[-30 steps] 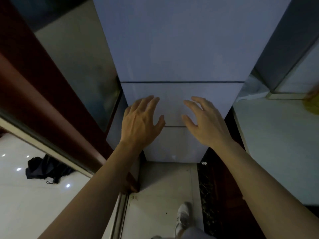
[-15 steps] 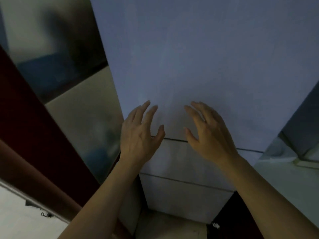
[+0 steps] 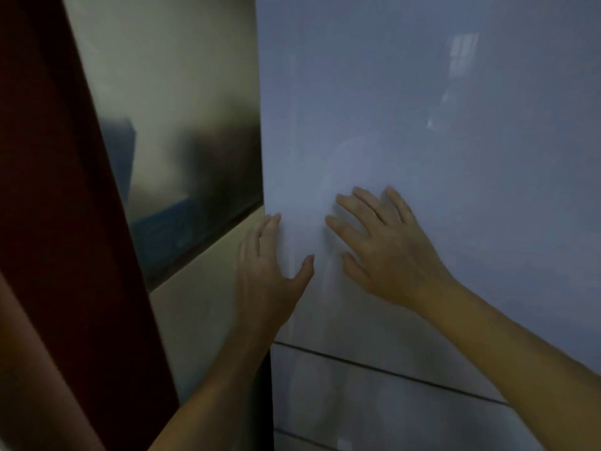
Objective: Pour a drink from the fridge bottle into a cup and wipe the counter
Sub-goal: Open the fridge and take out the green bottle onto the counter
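A tall pale grey fridge (image 3: 439,131) fills the right of the head view, its upper door closed. My left hand (image 3: 265,268) is at the door's left edge, fingers reaching around the edge and thumb on the front face. My right hand (image 3: 383,249) is spread flat over the door front just to the right of it, holding nothing. A dark seam (image 3: 390,372) below both hands marks the top of a lower drawer. The bottle and cup are out of sight.
A shiny metal wall panel (image 3: 182,125) stands to the left of the fridge, with a cream surface (image 3: 201,304) under it. A dark red door frame (image 3: 58,222) runs down the far left.
The view has tilted up and left, so the floor and the counter on the right are gone. Both hands moved up the fridge; the left one has reached the upper door's left edge.
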`<state>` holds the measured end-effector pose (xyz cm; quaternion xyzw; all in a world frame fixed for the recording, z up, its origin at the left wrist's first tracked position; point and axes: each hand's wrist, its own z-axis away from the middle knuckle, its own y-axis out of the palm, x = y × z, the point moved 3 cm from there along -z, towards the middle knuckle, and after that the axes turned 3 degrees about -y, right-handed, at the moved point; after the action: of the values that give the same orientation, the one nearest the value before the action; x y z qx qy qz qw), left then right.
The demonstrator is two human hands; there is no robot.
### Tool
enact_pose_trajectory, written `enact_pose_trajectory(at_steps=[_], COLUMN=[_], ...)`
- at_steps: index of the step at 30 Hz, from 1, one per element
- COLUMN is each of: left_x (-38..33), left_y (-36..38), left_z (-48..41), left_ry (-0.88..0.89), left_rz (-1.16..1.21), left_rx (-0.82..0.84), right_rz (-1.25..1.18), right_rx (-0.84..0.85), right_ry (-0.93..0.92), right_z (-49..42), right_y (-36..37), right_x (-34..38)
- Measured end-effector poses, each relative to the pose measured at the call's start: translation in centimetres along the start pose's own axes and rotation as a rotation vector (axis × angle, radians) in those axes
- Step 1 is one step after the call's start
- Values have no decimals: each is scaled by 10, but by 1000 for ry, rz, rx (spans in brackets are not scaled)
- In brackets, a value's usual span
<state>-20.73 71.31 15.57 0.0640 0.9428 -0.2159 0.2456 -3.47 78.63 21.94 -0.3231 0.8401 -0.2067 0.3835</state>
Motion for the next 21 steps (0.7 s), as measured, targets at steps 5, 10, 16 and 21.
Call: enact_pose_trajectory(at_steps=[5, 10, 16, 21], left_x=[3, 9, 16, 19], left_y=[15, 22, 29, 32], left_z=[-37, -64, -71, -68], left_ry=[-84, -192, -249, -255], left_rz=[126, 295, 568, 552], left_rx=[-13, 53, 126, 118], right_rz=[195, 310, 375, 391], right_rx=[13, 9, 11, 61], right_ry=[-96, -91, -50, 4], right_z=[-41, -46, -39, -38], right_y=[2, 15, 20, 19], right_x=[-16, -19, -16, -7])
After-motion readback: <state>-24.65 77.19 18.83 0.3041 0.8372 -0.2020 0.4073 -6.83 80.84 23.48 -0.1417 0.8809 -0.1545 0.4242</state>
